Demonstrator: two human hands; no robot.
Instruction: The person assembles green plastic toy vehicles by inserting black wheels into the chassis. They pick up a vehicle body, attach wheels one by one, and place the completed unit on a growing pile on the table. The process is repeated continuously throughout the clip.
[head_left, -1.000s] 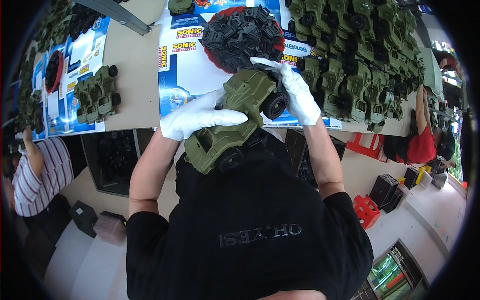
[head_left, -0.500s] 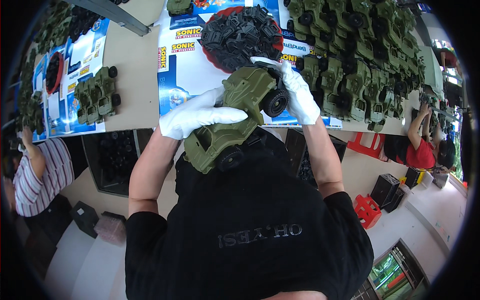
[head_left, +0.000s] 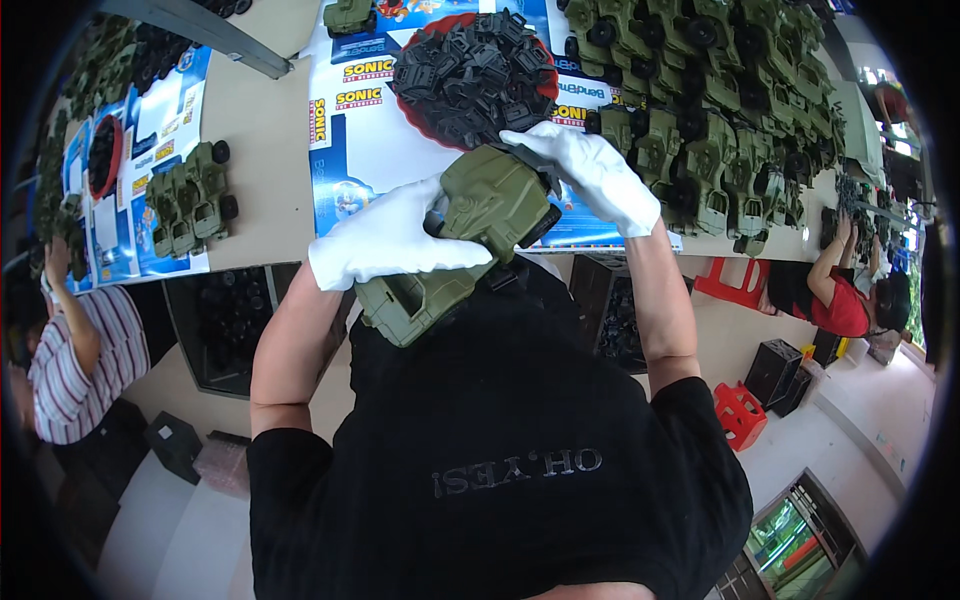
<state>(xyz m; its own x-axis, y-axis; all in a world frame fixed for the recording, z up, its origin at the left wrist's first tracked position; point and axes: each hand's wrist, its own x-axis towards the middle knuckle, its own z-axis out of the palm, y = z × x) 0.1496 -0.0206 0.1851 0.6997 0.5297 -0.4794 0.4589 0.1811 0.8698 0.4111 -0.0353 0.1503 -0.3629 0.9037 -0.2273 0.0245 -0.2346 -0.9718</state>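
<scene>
One white-gloved left hand (head_left: 385, 242) and white-gloved right hand (head_left: 602, 178) grasp an olive-green plastic toy jeep (head_left: 485, 215), long axis slanting, hood (head_left: 492, 182) pointing upper right.

This looks like a toy factory or assembly workshop. Rows of matching green trucks (head_left: 700, 160) crowd the upper right, and a red bowl (head_left: 422, 132) heaped with loose black parts (head_left: 480, 80) stands at upper middle. A bin (head_left: 240, 385) sits under the long table (head_left: 265, 160), left of centre. Workers (head_left: 838, 305) flank both edges; the dim left rim probably shows similar benchwork.
</scene>
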